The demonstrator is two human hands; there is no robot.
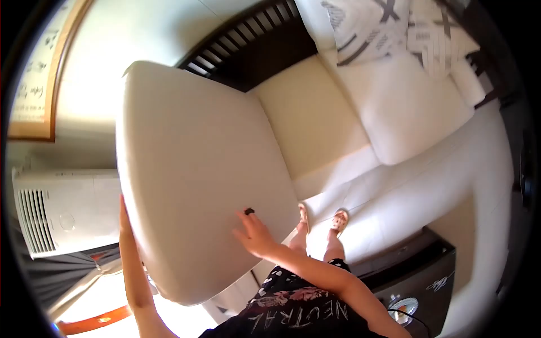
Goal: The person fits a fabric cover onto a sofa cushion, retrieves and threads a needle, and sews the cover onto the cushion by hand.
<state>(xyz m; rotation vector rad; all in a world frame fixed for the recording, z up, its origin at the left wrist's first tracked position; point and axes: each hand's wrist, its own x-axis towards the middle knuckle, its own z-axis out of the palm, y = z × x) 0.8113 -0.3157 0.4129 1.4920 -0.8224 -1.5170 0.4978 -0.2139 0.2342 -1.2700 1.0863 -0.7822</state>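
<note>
A large off-white sofa cushion (197,163) stands tilted up on its edge in front of me, covering the left part of the sofa. My left hand (123,211) holds its far left side; the hand shows only edge-on and its fingers are mostly hidden. Against the broad face lies my right hand (255,235), fingers spread, with a black ring on one finger. Right of the cushion, the bare cream sofa base (313,118) shows beneath the dark slatted wooden sofa back (253,39).
Another seat cushion (411,107) and patterned pillows (372,28) occupy the sofa's right end. At left are a white vented appliance (84,208) and a framed wall picture (36,84). A dark table (417,276) stands close by my legs, with a glass dish (404,311) on it.
</note>
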